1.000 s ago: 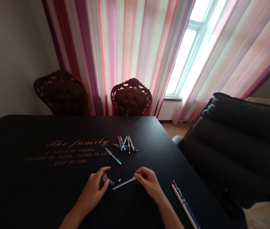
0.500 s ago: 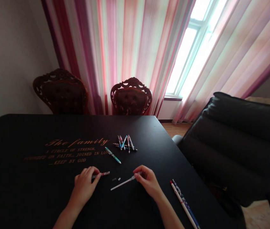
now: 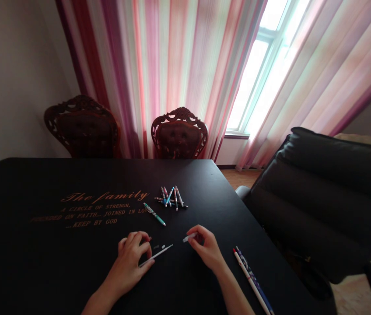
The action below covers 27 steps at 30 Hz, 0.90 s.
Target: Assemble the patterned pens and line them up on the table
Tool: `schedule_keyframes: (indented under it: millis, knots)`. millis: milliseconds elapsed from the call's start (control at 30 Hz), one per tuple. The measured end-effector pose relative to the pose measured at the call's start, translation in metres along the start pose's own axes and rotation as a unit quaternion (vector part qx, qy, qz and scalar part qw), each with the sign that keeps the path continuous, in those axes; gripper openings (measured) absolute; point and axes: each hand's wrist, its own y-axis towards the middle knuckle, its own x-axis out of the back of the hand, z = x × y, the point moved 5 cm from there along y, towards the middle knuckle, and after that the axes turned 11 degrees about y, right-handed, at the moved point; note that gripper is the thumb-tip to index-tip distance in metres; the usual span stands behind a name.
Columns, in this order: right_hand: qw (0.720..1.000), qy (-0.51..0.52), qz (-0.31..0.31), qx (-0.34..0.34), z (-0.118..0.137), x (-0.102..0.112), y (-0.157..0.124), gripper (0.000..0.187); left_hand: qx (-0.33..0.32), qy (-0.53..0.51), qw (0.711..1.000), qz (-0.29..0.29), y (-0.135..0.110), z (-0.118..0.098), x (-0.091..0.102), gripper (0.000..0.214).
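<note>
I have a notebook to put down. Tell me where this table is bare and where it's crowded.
Bare: the table left of the left hand, below the lettering; the far strip behind the pen pile. Crowded: between the hands, with the white rod and small bits; two pens lie by the right hand.

- The black rectangular table [image 3: 74, 271] fills the near left; the black padded armchair [image 3: 320, 197] stands just beside its right edge.
- Two dark carved wooden chairs [image 3: 80, 127] [image 3: 179, 133] stand behind the far edge, side by side, before the striped fabric curtains [image 3: 172, 65].
- The heap of printed plastic pens [image 3: 172, 197] lies mid-table; the single teal plastic pen [image 3: 154, 214] lies just near and left of it.
- The left hand [image 3: 133, 258] rests nearer, over the near end of the thin white plastic rod [image 3: 159, 252].
- The right hand [image 3: 205, 247] lies right of the rod, with the short white plastic piece [image 3: 188, 237] at its fingertips, apart from the rod's far end.
- Two long slim plastic pens [image 3: 251, 280] lie side by side, touching, by the near right edge.
</note>
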Motion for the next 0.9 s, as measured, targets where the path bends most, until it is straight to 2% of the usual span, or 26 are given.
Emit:
schedule_keyframes:
  millis: [100, 267, 400, 533, 700, 900]
  knots:
    - [0.997, -0.074, -0.004, 0.027, 0.001, -0.001, 0.0, 0.011, 0.0, -0.003, 1.0, 0.002, 0.001, 0.004, 0.003, 0.008]
    - [0.993, -0.108, -0.001, 0.038, 0.003, -0.01, -0.002, 0.011, 0.0, -0.002, 1.0, 0.003, 0.0, 0.007, 0.006, 0.005]
    - [0.984, -0.161, -0.004, 0.076, 0.011, -0.023, -0.006, 0.011, 0.007, 0.006, 1.0, 0.006, 0.0, 0.009, 0.007, 0.005]
    - [0.98, -0.168, 0.004, 0.108, 0.016, -0.042, -0.012, 0.012, 0.001, 0.01, 1.0, 0.027, -0.001, 0.007, 0.01, 0.005]
    - [0.968, -0.207, 0.043, 0.135, 0.01, -0.063, -0.015, 0.013, 0.006, 0.01, 0.999, 0.043, -0.001, 0.006, 0.015, 0.005]
    - [0.967, -0.218, 0.042, 0.129, 0.004, -0.065, -0.014, 0.016, 0.027, 0.009, 0.998, 0.059, -0.006, 0.021, 0.021, 0.007]
